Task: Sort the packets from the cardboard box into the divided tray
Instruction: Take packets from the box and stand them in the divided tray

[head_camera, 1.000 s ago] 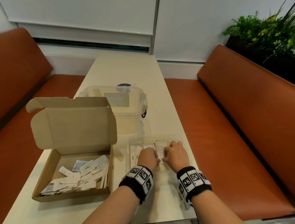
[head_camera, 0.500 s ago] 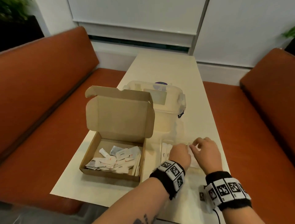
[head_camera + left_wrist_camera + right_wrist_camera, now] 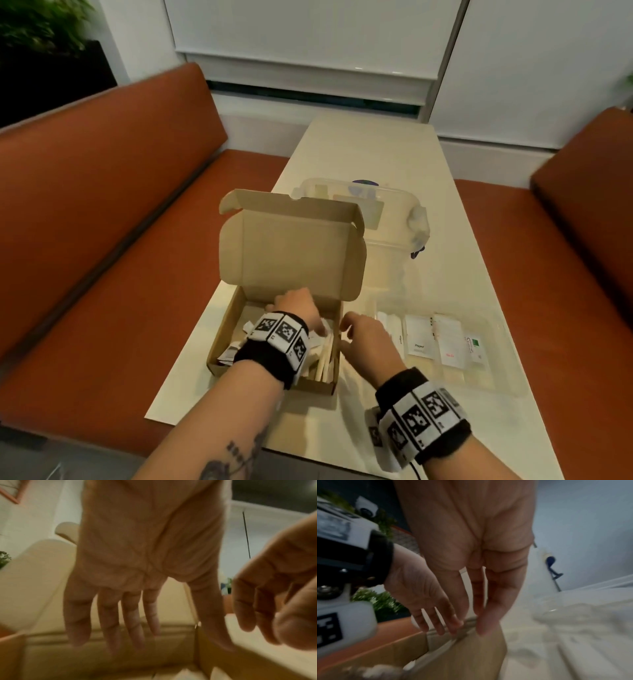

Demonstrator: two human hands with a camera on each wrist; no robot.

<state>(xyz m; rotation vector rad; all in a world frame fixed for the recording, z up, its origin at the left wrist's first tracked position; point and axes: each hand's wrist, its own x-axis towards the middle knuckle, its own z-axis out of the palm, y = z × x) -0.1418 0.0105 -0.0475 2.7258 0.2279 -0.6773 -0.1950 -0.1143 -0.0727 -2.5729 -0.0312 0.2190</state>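
1. Now the left hand's fingers (image 3: 109, 616) hang straight and spread, holding nothing, over the inside of the box (image 3: 226, 337); the left hand (image 3: 298, 308) sits above the packets (image 3: 236, 349) lying loose in it.
2. Beside it, the right hand (image 3: 368, 337) hovers just right of the box's right wall, fingers (image 3: 494, 601) long and close together, nothing in them.
3. Both wrists wear black bands (image 3: 274, 342) with square markers.
4. Under the box is a pale table (image 3: 376, 150) running away toward a white wall (image 3: 308, 34); orange benches (image 3: 102, 205) flank it, and a plant (image 3: 41, 24) stands far left of the box.
5. Half a second ago both hands were at the tray, right of the box; since then the left has gone into the box and the right has come to its edge.
6. Right of the box lies the clear tray (image 3: 503, 342), with white packets laid side by side in its compartments.
7. Behind the box's raised lid (image 3: 291, 253) stands a clear tub (image 3: 394, 226) with a clip lid; its contents cannot be made out.
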